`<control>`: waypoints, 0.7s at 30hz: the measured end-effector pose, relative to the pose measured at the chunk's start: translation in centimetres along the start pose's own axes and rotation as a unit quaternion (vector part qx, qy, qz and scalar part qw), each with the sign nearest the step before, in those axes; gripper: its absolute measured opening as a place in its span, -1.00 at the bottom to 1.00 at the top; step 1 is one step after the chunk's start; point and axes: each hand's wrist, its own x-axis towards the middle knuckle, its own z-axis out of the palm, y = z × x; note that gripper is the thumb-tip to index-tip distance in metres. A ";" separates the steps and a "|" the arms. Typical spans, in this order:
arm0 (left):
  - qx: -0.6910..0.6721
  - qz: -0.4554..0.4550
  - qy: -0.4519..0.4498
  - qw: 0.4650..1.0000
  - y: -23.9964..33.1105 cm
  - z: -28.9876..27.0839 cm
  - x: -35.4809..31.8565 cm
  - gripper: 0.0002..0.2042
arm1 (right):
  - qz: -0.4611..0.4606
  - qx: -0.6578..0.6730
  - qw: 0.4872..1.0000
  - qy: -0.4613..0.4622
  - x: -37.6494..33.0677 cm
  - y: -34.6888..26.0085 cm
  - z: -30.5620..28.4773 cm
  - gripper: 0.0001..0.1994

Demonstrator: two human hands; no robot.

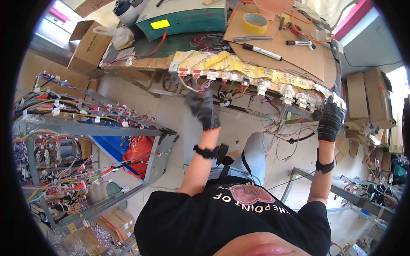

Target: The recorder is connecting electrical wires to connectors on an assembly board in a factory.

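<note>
Both of my hands wear dark striped gloves. My left hand (204, 112) is below the left part of a row of connectors, beside a bundle of thin wires (197, 89); its fingers are apart, slightly blurred, and nothing shows in them. My right hand (331, 118) reaches up to the right end of the row, fingers stretched out and fingertips at a white connector (341, 102). Yellow labelled tape (230, 62) runs along the bench edge above the row. Red-and-white connectors (183, 72) sit at its left end, and larger white connectors (288, 94) hang toward the right.
A teal test instrument (183, 19) with a lit screen stands on the bench. Nearby are a yellow tape roll (255, 23) and a marker (262, 52) on cardboard (299, 59). Metal racks (106, 128) of wire harnesses flank me. Loose cables (282, 136) hang near my knee.
</note>
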 end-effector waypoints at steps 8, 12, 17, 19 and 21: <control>0.326 0.497 -0.353 0.723 12.1 11.2 6.1 -0.69 | -0.031 0.194 0.968 0.157 -2.5 -1.6 -5.4 -0.63; 0.314 0.582 -0.422 0.621 11.3 12.0 6.0 -0.87 | 0.005 0.720 0.683 -0.118 -5.5 -7.8 -8.8 -0.71; 0.070 0.443 -0.529 0.720 10.8 -1.1 -0.6 -0.79 | 0.078 0.863 0.479 -0.142 -0.9 -13.6 -13.4 -0.74; 0.050 0.188 -0.514 0.836 9.2 -3.9 1.1 -0.81 | 0.045 0.807 0.580 0.099 2.5 -17.4 -11.0 -0.73; 0.016 0.128 -0.528 0.840 6.3 -5.1 1.4 -0.81 | -0.024 0.703 0.699 0.127 4.0 -19.5 -10.1 -0.83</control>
